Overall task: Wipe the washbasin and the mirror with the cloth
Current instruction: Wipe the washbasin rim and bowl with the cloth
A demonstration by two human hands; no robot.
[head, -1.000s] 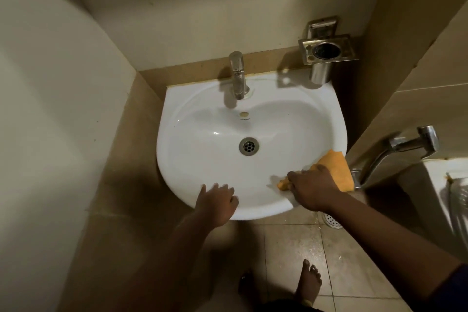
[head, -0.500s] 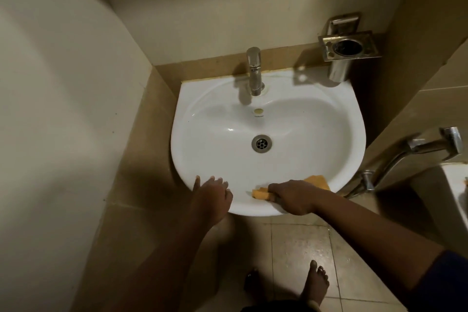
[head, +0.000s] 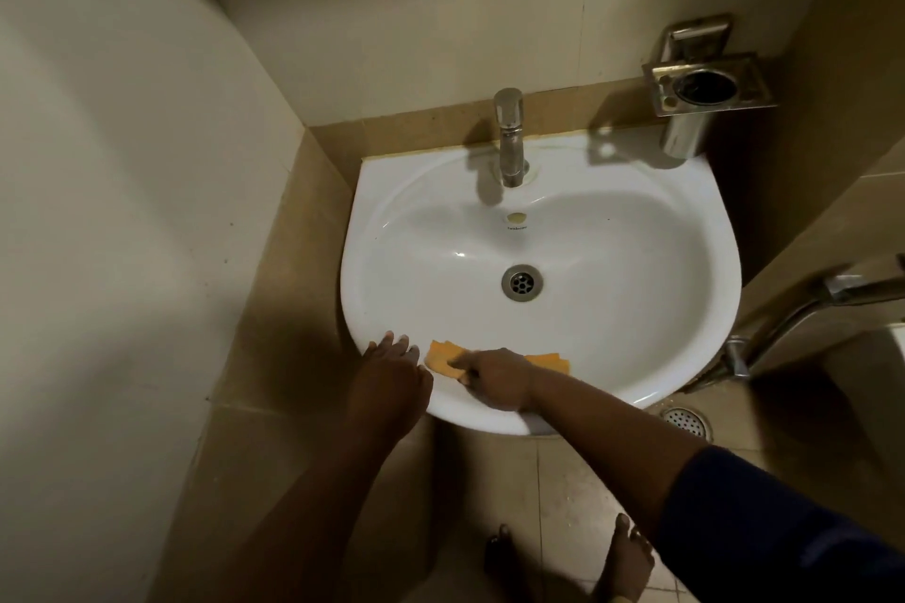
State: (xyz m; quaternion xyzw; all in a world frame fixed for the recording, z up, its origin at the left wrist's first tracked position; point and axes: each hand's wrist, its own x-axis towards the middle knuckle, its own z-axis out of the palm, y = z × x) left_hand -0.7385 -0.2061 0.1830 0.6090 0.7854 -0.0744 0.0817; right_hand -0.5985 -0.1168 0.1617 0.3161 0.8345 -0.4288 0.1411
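A white washbasin (head: 636, 289) is fixed to the wall, with a chrome tap (head: 510, 137) at its back and a drain (head: 522, 282) in the middle. My right hand (head: 494, 382) presses an orange cloth (head: 443, 355) flat onto the basin's near rim, left of centre. The cloth shows on both sides of the hand. My left hand (head: 392, 377) rests on the rim just left of the cloth, fingers spread, holding nothing. No mirror is in view.
A metal tumbler holder (head: 705, 88) hangs on the wall at the back right. A second tap with a pipe (head: 808, 309) juts out at the right. A floor drain (head: 685, 421) lies below the basin. My bare feet (head: 627, 563) stand on the tiled floor.
My right hand has slid the cloth leftward along the near rim, from the basin's right side to beside my left hand. The left hand has stayed on the rim.
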